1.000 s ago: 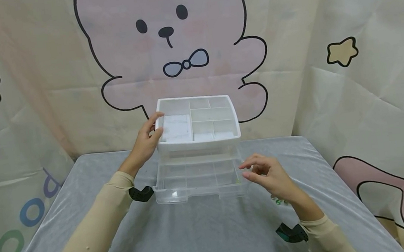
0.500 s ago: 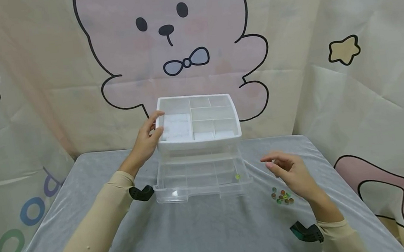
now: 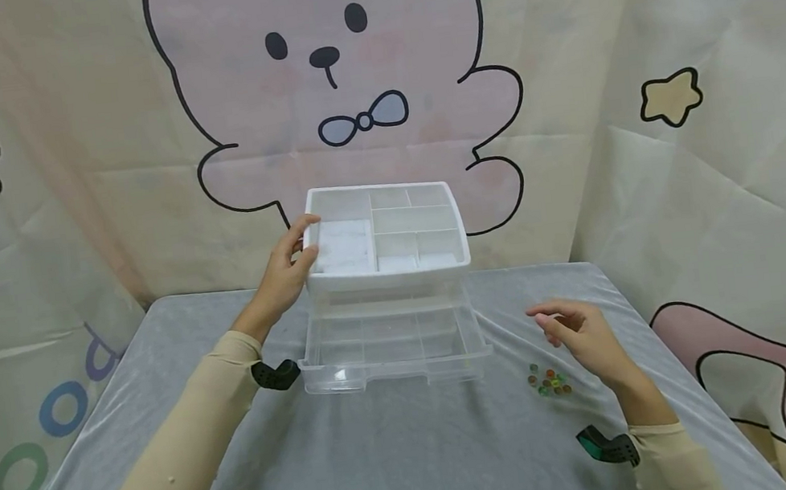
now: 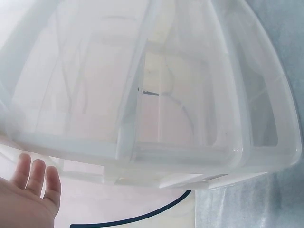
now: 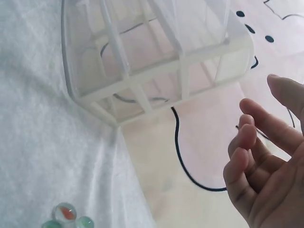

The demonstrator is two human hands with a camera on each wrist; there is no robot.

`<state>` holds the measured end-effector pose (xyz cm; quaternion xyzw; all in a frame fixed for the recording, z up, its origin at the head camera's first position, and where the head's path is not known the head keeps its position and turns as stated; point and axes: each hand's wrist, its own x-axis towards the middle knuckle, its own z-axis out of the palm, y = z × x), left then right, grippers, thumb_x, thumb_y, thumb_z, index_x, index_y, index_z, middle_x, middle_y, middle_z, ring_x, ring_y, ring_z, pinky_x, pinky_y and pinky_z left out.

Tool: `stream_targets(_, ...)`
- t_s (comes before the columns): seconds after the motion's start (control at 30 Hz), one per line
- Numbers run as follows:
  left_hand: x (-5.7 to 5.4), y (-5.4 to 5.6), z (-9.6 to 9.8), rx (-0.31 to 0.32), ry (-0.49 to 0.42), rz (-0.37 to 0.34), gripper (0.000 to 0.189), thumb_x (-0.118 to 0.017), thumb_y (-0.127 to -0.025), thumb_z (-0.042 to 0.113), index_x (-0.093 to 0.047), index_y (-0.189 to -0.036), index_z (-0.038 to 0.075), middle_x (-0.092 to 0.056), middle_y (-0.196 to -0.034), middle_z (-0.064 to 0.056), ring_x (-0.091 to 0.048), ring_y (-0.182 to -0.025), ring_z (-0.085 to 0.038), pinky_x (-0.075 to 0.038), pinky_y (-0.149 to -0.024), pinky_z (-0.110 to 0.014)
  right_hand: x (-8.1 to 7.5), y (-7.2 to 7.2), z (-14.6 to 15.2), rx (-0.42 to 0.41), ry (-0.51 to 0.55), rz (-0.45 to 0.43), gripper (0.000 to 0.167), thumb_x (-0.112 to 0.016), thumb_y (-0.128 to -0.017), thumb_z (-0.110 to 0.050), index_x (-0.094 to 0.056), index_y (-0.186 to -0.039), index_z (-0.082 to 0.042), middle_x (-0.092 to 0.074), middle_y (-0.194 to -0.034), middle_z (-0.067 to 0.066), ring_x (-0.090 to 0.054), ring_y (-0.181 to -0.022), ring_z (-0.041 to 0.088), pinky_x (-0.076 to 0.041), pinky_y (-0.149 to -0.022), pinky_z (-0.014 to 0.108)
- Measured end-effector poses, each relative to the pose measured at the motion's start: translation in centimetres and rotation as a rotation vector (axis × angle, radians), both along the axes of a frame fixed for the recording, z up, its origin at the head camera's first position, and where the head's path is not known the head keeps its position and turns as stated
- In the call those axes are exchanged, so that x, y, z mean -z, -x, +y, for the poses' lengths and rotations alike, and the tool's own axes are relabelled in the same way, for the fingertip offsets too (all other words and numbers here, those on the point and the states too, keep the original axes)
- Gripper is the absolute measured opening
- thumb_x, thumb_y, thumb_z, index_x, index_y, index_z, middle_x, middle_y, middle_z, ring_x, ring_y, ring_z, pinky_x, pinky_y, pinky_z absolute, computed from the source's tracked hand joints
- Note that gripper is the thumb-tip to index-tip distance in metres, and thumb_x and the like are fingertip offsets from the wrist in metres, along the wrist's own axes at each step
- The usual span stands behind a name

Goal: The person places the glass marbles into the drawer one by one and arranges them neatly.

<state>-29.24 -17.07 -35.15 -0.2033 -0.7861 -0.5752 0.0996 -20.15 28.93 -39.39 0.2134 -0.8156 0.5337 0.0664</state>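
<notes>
Right hand shifted farther from the drawer unit

Nothing is held by it; its fingers are loosely bent. Marbles are clustered just to its left on the bench. Farther left, the unit's clear drawer is pulled out, and its white top is gripped by the left hand.

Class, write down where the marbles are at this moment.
In the head view, the marbles lie clustered on the grey cloth, to the right of the clear drawer and just below and left of the right hand.
</notes>
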Motion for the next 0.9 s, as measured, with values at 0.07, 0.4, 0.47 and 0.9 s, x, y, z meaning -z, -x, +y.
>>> stream_targets(0.07, 0.0, 0.0, 0.0, 0.0, -0.001, 0.005, 0.048, -0.041, -0.107, 0.013, -0.036, -0.154, 0.01, -0.029, -0.163, -0.013, -0.044, -0.136, -0.039, -0.041, -0.1, -0.055, 0.5, 0.3, 0.4, 0.004, -0.03, -0.022, 0.021, -0.055, -0.102, -0.004, -0.068, -0.114, 0.007, -0.055, -0.068, 0.002, -0.047, -0.057, 0.011, -0.029, -0.043, 0.033)
stream_targets(0.4, 0.0, -0.1, 0.0, 0.006, 0.001, 0.012, 0.048, -0.041, -0.107, 0.013, -0.035, -0.154, 0.01, -0.029, -0.163, -0.013, -0.045, -0.135, -0.039, -0.041, -0.097, -0.052, 3.1, 1.1, 2.6, -0.058, -0.194, -0.261, 0.035, -0.057, -0.103, -0.017, -0.064, -0.129, 0.005, -0.066, -0.087, -0.007, -0.061, -0.077, 0.019, -0.053, -0.077, 0.03)
stream_targets(0.47, 0.0, 0.0, 0.0, 0.005, 0.002, 0.011, 0.048, -0.041, -0.107, 0.013, -0.035, -0.155, 0.011, -0.029, -0.163, -0.013, -0.045, -0.135, -0.039, -0.041, -0.097, -0.052, 3.5, 1.2, 2.9, -0.067, -0.202, -0.265, 0.036, -0.058, -0.103, -0.016, -0.063, -0.13, 0.007, -0.067, -0.088, -0.008, -0.062, -0.076, 0.02, -0.053, -0.078, 0.03)
stream_targets(0.9, 0.0, 0.0, 0.0, 0.001, 0.001, 0.013, 0.048, -0.041, -0.107, 0.013, -0.035, -0.154, 0.01, -0.031, -0.161, -0.014, -0.046, -0.135, -0.038, -0.041, -0.097, -0.052, 5.5, 1.7, 4.7, -0.114, -0.282, -0.269, 0.034, -0.058, -0.102, -0.017, -0.067, -0.126, 0.006, -0.064, -0.129, 0.029, -0.062, -0.105, -0.004, -0.051, -0.086, 0.019)
